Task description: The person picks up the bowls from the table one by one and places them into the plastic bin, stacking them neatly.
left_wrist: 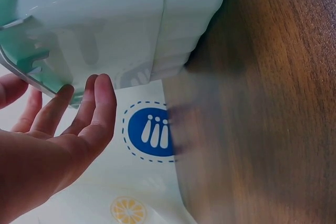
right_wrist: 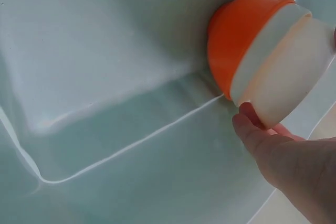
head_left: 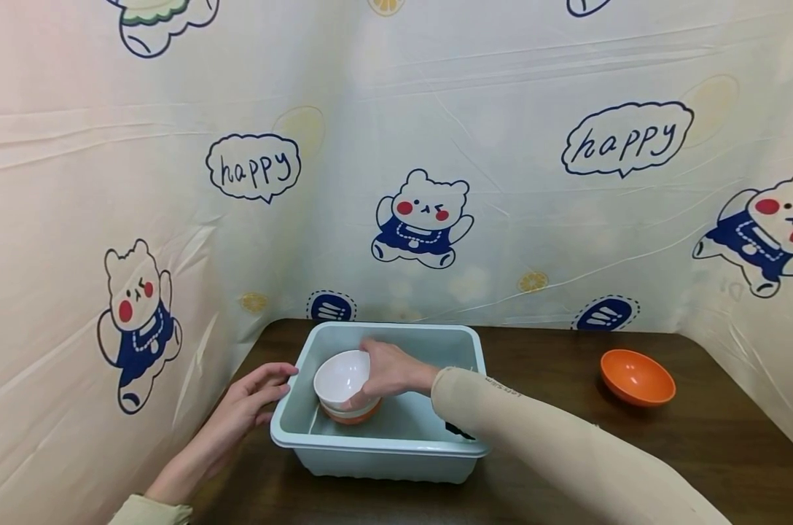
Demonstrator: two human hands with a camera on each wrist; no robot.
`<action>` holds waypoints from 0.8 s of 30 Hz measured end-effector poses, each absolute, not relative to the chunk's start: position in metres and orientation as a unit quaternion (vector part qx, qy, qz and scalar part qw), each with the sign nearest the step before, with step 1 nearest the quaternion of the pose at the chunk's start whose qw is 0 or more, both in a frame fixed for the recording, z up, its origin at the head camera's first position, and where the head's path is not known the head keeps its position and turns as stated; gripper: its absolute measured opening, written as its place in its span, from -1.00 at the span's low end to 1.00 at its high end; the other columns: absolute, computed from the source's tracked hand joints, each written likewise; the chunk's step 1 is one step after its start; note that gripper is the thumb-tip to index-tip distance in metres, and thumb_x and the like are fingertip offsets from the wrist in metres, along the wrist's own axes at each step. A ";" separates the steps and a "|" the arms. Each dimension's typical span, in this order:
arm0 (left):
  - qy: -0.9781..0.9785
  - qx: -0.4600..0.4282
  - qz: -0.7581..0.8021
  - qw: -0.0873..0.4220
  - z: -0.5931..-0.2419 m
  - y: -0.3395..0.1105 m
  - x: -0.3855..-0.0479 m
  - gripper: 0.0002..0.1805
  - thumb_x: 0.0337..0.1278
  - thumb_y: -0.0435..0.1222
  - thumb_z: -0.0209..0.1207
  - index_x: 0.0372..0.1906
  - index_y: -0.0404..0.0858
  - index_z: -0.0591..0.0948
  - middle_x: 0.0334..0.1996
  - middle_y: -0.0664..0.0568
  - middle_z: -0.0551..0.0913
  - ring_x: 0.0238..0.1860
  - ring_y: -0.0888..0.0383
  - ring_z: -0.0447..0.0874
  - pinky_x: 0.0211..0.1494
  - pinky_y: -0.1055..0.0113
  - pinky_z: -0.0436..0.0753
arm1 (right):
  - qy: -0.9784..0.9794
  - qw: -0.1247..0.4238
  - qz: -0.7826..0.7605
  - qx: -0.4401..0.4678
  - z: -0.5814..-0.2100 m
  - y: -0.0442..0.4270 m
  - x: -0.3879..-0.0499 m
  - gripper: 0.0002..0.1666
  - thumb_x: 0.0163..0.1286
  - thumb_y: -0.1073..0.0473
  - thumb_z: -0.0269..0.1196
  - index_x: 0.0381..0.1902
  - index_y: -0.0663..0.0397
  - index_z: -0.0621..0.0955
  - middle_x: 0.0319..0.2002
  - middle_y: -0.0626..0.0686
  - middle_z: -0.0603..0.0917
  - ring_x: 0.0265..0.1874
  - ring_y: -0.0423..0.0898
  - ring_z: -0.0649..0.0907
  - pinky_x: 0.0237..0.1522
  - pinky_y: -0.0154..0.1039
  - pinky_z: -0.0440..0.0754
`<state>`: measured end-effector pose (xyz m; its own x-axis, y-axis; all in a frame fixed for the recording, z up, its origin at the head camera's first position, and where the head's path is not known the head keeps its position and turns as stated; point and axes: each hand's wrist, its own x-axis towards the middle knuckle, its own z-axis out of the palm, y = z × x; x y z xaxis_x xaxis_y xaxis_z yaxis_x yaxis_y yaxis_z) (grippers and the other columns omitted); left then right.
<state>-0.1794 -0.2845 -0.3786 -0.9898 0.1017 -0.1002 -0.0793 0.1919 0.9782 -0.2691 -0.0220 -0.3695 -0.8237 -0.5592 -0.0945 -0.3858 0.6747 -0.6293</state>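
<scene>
Fingers [right_wrist: 257,139] grip a stacked bowl [head_left: 339,375] inside the basin [head_left: 383,461].

The left hand [head_left: 252,394] rests its fingertips at the tub's [head_left: 377,441] left edge, fingers loosely bent, its forearm [head_left: 196,456] bare beyond the cuff [head_left: 152,510]; the right arm [head_left: 560,445] – sleeved to the wrist [head_left: 428,379] – slants in over the tub's right edge; the right hand [head_left: 391,368] is curled in a grip over the left half, thumb toward the near edge, fingers toward the far edge
</scene>
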 end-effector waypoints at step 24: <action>0.768 0.012 0.636 0.069 -0.379 -0.284 -0.179 -0.54 0.61 -0.25 0.10 0.41 -0.39 0.41 0.46 -0.30 0.42 0.18 0.14 0.60 0.03 0.18 0.69 | 0.908 0.147 -0.273 -0.282 -0.371 -0.023 -0.267 -0.02 0.12 -0.18 0.62 0.37 0.08 0.47 0.06 0.02 0.65 0.04 -0.04 0.48 0.06 -0.14 0.55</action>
